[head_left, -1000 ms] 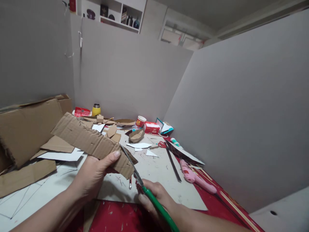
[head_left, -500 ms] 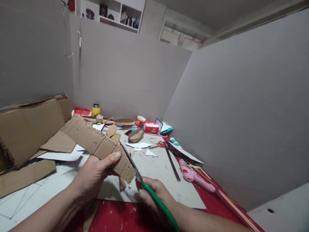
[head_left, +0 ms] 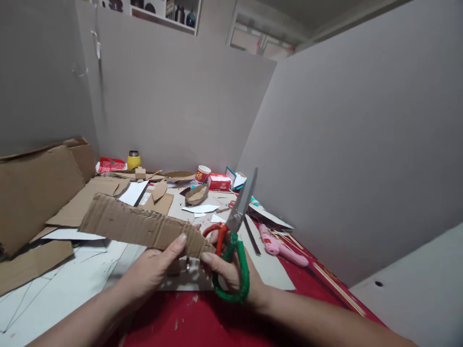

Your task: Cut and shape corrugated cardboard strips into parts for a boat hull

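My left hand (head_left: pixel 155 270) grips the near end of a long strip of brown corrugated cardboard (head_left: pixel 137 225), thumb on top; the strip reaches up and left over the table. My right hand (head_left: pixel 231 270) holds large scissors (head_left: pixel 233 236) with one green and one red handle loop. Their closed blades point up and right, away from the cardboard. The right thumb touches the strip's near end beside my left thumb.
Big cardboard sheets (head_left: pixel 36 193) and white paper (head_left: pixel 54 284) cover the left of the red table (head_left: pixel 202 323). Further back lie a small cardboard boat (head_left: pixel 197 194), a paper cup (head_left: pixel 201 173), a red box (head_left: pixel 219 181), a yellow jar (head_left: pixel 133 160). At the right are a pink glue gun (head_left: pixel 278 246), a ruler and thin sticks (head_left: pixel 336 289). Grey walls close in.
The scissors left the cut at the strip's end and swung upright with blades shut. A small offcut dropped to the table. The strip sank lower and flatter; the camera tilted down.
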A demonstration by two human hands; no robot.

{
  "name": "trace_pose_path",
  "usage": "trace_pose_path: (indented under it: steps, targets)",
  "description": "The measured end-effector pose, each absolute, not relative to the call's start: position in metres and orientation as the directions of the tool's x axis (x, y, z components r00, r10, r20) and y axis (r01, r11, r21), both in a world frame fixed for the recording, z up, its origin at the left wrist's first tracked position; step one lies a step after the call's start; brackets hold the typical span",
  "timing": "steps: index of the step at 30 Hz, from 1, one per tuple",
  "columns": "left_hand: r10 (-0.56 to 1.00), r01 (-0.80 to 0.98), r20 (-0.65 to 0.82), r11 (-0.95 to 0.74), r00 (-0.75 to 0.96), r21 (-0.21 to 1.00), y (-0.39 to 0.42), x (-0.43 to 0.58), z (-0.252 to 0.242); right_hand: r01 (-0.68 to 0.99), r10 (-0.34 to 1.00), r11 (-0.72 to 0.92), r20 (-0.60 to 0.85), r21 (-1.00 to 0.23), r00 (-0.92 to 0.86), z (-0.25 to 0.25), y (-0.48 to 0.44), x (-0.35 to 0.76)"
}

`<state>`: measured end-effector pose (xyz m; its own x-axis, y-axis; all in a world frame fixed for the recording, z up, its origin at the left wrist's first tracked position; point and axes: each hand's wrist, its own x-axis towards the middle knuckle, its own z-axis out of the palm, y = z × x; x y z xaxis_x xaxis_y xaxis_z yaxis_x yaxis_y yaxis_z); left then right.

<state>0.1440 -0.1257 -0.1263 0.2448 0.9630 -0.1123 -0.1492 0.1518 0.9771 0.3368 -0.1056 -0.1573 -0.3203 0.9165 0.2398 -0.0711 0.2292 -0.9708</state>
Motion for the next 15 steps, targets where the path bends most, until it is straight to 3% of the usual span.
trace_pose_path:
  steps: [2, 5, 9, 12, 15]
  targets:
    - [0.918, -0.031, -0.179, 0.203, 0.355, 0.979, -0.126, 0.145, -0.127, -0.018, 0.925, 0.295, 0.29, -0.955, -0.244, -0.152, -0.103, 0.341]
    - [0.824, 0.127, -0.172, 0.123, 0.54, 0.984, -0.126, 0.139, -0.121, 0.031, 0.929, 0.351, 0.344, -0.936, -0.139, -0.139, -0.096, 0.347]
    - [0.582, 0.298, -0.275, 0.059, 0.765, 0.953, -0.136, 0.124, -0.101, -0.032, 0.92, 0.387, 0.388, -0.921, -0.045, -0.13, -0.084, 0.355]
    - [0.744, 0.221, -0.151, 0.004, 0.651, 0.975, -0.146, 0.117, -0.084, -0.085, 0.919, 0.386, 0.391, -0.919, -0.055, -0.129, -0.08, 0.359]
    - [0.931, 0.212, 0.111, -0.193, 0.347, 0.958, -0.147, 0.12, -0.072, -0.092, 0.915, 0.376, 0.385, -0.922, -0.12, -0.125, -0.084, 0.358]
